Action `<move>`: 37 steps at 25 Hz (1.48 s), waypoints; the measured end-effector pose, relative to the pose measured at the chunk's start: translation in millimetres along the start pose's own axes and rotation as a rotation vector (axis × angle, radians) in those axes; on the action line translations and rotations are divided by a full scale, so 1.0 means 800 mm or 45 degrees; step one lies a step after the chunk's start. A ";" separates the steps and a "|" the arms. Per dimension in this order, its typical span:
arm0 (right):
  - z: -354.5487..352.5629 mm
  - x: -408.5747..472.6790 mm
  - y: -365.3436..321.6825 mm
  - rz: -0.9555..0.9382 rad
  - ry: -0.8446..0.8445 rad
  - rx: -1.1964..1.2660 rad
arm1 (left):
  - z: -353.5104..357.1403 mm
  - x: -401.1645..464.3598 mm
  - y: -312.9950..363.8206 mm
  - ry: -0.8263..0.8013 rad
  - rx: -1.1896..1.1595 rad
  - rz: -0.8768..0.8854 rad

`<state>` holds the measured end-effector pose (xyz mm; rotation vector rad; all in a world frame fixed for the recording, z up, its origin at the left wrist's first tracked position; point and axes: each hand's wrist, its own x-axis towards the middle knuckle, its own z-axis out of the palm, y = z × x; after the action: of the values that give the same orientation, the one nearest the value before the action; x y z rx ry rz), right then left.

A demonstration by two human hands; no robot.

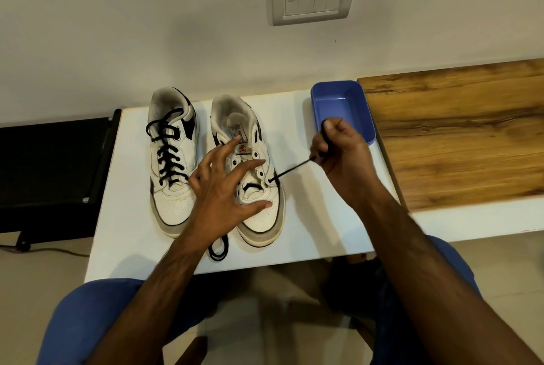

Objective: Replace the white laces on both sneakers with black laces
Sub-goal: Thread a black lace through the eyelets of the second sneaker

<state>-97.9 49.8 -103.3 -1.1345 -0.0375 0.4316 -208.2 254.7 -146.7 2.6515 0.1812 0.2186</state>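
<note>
Two white sneakers side by side on the table, toes near. Left sneaker (173,158) fully laced in black. Right sneaker (250,170) has its black lace (291,170) through the lowest eyelets only, one end taut to the right, slack looped near the toe.

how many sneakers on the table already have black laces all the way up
1. The left sneaker is laced with black to the top. The right sneaker, beside it under the left hand, has black lace only through its lowest eyelets; the right hand pulls one end.
</note>
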 end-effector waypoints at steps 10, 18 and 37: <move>0.011 0.002 0.038 -0.138 -0.463 -1.468 | 0.001 0.000 0.001 -0.005 0.014 0.005; 0.013 0.000 0.018 0.011 -0.092 -0.756 | 0.000 0.000 -0.001 -0.007 -0.012 0.016; 0.019 -0.001 0.044 -0.057 -0.392 -1.276 | 0.001 0.001 0.000 0.000 -0.023 0.004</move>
<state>-113.6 74.9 -127.5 -2.0306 -0.6019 0.5619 -207.7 254.7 -147.6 2.6342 0.1745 0.2198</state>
